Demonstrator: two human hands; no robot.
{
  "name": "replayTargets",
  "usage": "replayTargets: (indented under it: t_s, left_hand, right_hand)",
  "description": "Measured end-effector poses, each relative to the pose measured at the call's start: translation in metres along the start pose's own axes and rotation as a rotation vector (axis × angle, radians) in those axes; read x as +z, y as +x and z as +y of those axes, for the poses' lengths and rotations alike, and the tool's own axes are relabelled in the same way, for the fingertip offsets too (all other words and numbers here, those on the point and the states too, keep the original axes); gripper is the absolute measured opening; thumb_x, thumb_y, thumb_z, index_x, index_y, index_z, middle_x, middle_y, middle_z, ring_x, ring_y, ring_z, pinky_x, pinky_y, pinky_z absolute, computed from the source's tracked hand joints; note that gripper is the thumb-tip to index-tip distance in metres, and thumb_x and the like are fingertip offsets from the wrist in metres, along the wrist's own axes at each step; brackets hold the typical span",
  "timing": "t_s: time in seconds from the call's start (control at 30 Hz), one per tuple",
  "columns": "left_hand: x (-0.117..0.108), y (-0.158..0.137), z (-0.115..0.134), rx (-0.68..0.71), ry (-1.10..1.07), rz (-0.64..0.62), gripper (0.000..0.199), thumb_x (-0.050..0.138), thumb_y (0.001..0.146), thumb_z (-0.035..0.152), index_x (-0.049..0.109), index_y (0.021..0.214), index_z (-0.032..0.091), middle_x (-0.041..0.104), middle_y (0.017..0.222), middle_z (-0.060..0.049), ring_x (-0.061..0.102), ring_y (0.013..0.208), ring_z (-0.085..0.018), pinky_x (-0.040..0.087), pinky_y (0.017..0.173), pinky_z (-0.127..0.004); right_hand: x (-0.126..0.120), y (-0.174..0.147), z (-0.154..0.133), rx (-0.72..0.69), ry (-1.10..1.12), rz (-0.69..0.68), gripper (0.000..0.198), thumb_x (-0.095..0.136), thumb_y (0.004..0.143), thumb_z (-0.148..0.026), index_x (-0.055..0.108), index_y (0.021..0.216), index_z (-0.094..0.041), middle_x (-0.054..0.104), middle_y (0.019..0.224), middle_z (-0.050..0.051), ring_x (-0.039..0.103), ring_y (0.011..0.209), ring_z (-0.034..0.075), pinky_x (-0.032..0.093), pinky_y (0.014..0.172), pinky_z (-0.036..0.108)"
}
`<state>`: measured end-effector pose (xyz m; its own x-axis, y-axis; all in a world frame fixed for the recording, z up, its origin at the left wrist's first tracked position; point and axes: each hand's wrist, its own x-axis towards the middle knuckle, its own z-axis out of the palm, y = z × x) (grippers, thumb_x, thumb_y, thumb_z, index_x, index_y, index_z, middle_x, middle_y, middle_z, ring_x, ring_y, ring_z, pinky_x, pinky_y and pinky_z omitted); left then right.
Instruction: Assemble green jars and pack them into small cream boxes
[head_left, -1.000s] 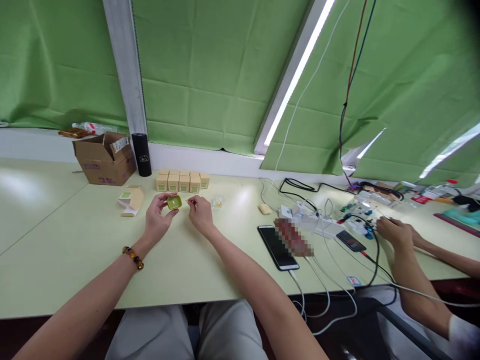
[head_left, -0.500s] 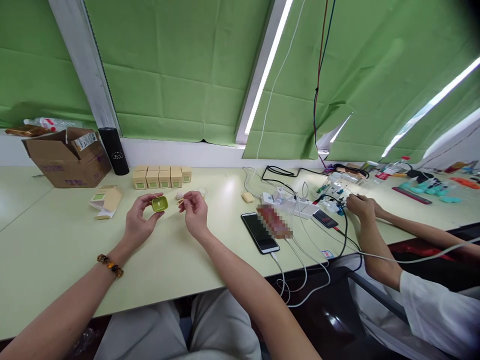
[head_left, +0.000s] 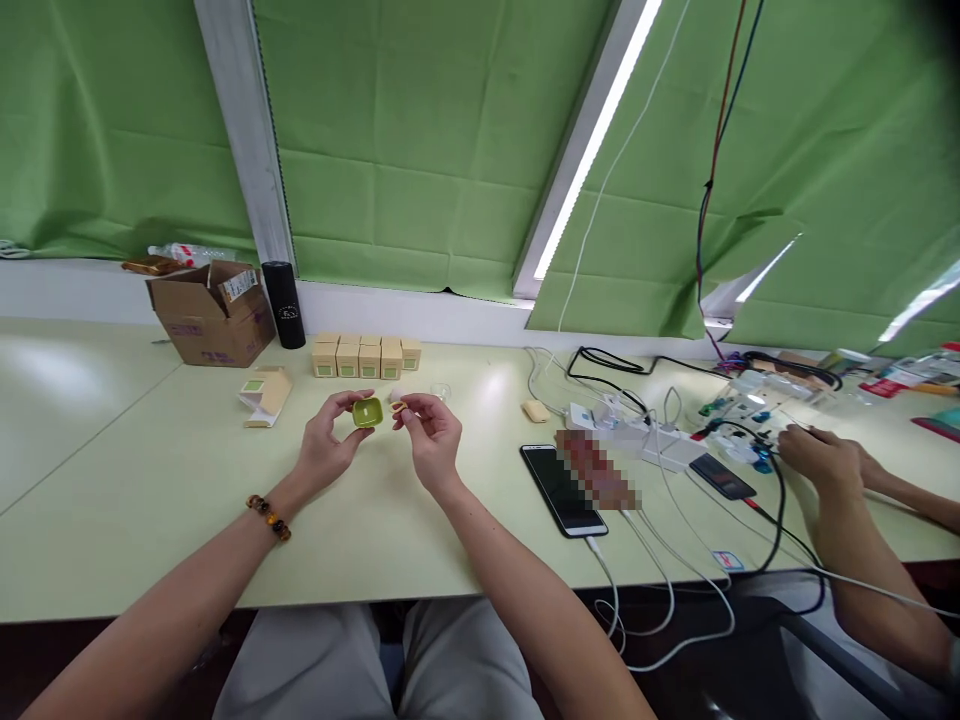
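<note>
My left hand [head_left: 328, 446] holds a small green case [head_left: 367, 412] by its edges, just above the pale table [head_left: 150, 470]. My right hand [head_left: 433, 436] pinches a tiny pale piece [head_left: 398, 407] between thumb and fingers, right beside the case. A bead bracelet [head_left: 268, 516] circles my left wrist. Behind my hands stands a row of small beige boxes [head_left: 365, 357], and an opened beige box [head_left: 264, 396] lies to their left.
A cardboard carton [head_left: 212, 316] and a black cylinder [head_left: 283, 304] stand at the back left. A phone [head_left: 564, 489], a power strip [head_left: 637, 440] and tangled cables lie to the right, where another person's hand [head_left: 817, 460] works. A small beige lump [head_left: 535, 411] rests mid-table.
The view swung left then back right. My hands stayed close together with the green case and the tiny piece. The other person's hand stayed at the cables.
</note>
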<state>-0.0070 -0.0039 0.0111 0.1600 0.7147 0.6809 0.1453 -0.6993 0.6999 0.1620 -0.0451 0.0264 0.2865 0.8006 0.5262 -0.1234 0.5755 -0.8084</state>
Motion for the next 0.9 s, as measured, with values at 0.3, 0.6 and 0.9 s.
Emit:
replayTargets:
  t_s: [0.3, 0.6, 0.9]
  left_hand:
    - [0.000, -0.002, 0.006, 0.030, 0.016, -0.052, 0.040, 0.075, 0.086, 0.025, 0.060, 0.123, 0.023, 0.071, 0.130, -0.011, 0.068, 0.122, -0.027, 0.054, 0.108, -0.049]
    - [0.001, -0.004, 0.006, 0.106, 0.053, -0.096, 0.039, 0.072, 0.088, 0.020, 0.060, 0.125, 0.025, 0.069, 0.129, -0.011, 0.065, 0.125, -0.027, 0.055, 0.108, -0.050]
    - [-0.001, -0.004, 0.006, 0.185, 0.111, -0.108, 0.041, 0.071, 0.086, 0.015, 0.061, 0.125, 0.026, 0.070, 0.127, -0.010, 0.064, 0.124, -0.028, 0.056, 0.105, -0.048]
  right_hand:
    - [0.002, -0.005, 0.001, -0.150, -0.251, -0.081, 0.006, 0.066, 0.092, -0.027, 0.069, 0.096, -0.024, 0.072, 0.092, 0.004, 0.069, 0.085, 0.020, 0.060, 0.078, 0.037]
    - [-0.004, -0.003, 0.004, -0.377, -0.546, -0.188, 0.019, 0.056, 0.097, -0.022, 0.072, 0.104, -0.028, 0.075, 0.098, 0.006, 0.068, 0.093, 0.025, 0.056, 0.084, 0.044]
    - [-0.012, 0.002, 0.005, -0.500, -0.919, -0.300, 0.020, 0.052, 0.097, -0.020, 0.071, 0.104, -0.025, 0.072, 0.094, 0.008, 0.060, 0.091, 0.027, 0.045, 0.081, 0.042]
